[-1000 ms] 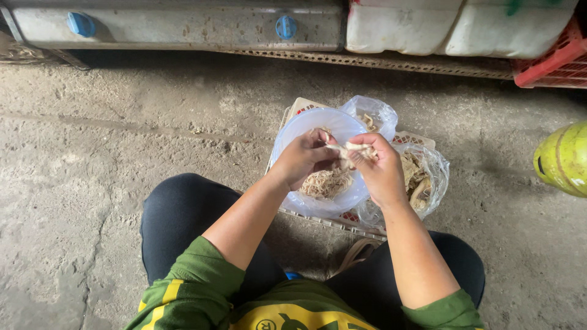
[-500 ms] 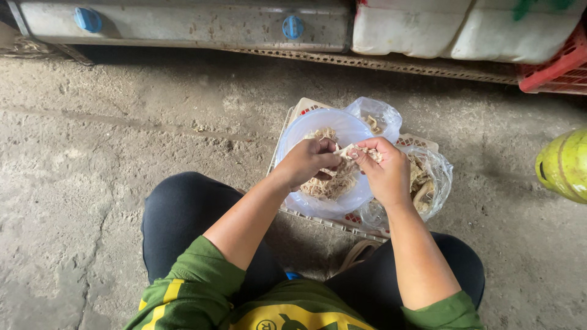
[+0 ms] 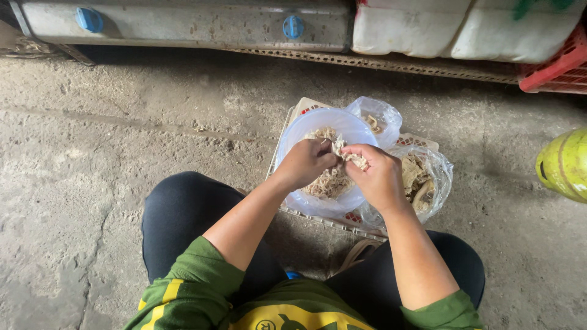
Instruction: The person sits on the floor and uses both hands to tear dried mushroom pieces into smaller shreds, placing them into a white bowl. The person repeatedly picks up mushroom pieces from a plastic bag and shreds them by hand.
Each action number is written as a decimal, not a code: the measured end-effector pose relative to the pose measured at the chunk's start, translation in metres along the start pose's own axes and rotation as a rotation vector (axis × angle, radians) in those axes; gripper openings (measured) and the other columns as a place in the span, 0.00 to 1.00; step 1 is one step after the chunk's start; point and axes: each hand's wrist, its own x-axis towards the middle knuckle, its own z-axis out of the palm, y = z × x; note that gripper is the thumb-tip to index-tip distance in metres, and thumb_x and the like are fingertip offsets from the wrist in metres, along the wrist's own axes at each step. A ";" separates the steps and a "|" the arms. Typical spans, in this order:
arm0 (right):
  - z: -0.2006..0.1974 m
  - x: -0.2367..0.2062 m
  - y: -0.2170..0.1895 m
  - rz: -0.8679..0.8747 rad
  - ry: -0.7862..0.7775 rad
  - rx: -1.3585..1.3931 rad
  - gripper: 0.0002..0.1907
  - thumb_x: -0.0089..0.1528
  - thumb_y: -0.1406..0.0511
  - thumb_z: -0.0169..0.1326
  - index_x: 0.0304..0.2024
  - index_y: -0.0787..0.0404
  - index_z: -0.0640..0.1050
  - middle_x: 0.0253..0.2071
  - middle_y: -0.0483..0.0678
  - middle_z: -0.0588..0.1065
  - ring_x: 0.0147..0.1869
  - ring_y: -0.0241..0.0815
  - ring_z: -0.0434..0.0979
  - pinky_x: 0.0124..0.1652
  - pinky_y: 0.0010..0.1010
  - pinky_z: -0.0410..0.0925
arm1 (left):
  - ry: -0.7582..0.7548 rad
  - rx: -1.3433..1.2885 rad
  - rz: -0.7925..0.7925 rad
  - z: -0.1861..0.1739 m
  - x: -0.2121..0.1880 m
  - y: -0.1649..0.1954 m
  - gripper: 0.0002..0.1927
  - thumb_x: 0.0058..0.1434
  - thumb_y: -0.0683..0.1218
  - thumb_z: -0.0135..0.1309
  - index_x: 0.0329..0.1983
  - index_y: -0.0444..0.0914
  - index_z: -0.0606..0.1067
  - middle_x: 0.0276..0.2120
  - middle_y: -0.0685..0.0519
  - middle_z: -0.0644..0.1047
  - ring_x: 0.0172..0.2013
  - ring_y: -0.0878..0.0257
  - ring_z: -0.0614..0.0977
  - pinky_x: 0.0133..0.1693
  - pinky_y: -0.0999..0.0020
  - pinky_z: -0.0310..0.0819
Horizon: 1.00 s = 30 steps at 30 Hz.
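Note:
My left hand point(image 3: 306, 162) and my right hand point(image 3: 378, 176) meet over a pale blue plastic bowl point(image 3: 318, 122). Both pinch a pale, stringy piece of cooked meat point(image 3: 350, 155) between their fingers. Shredded beige strands point(image 3: 327, 181) fill the bowl under my hands. To the right, a clear plastic bag point(image 3: 428, 177) holds larger chunks of the same meat. A second small clear bag point(image 3: 379, 117) lies behind the bowl. Bowl and bags sit on a flat white plastic crate point(image 3: 306, 107) on the concrete floor.
My knees in dark trousers point(image 3: 183, 214) frame the crate. A grey metal beam with blue caps point(image 3: 183, 21) runs along the top. White sacks point(image 3: 465, 27) and a red crate point(image 3: 559, 67) stand at the upper right; a yellow-green gas cylinder point(image 3: 565, 164) is at the right edge.
My hands have stayed over the bowl, fingers working at the meat piece; they sit slightly closer together now. The view has shifted a little.

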 end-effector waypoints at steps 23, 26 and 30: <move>-0.011 0.007 0.012 -0.047 -0.044 0.283 0.13 0.64 0.68 0.60 0.51 0.64 0.79 0.45 0.46 0.81 0.46 0.31 0.79 0.46 0.24 0.71 | 0.058 -0.232 0.037 -0.004 0.004 -0.001 0.12 0.65 0.47 0.57 0.44 0.33 0.75 0.31 0.49 0.82 0.30 0.64 0.83 0.33 0.67 0.79; -0.011 0.011 0.009 -0.050 -0.052 0.266 0.16 0.61 0.72 0.57 0.52 0.64 0.79 0.48 0.46 0.79 0.44 0.31 0.77 0.43 0.22 0.70 | 0.162 -0.019 0.064 -0.006 0.002 0.002 0.13 0.64 0.50 0.58 0.43 0.35 0.77 0.29 0.44 0.81 0.30 0.57 0.83 0.36 0.61 0.76; -0.007 0.017 0.004 0.238 -0.118 0.070 0.17 0.62 0.70 0.57 0.54 0.56 0.82 0.37 0.49 0.79 0.33 0.34 0.71 0.34 0.27 0.63 | 0.298 0.218 0.116 -0.007 0.005 -0.001 0.17 0.65 0.54 0.60 0.39 0.34 0.79 0.31 0.39 0.78 0.33 0.46 0.81 0.38 0.52 0.73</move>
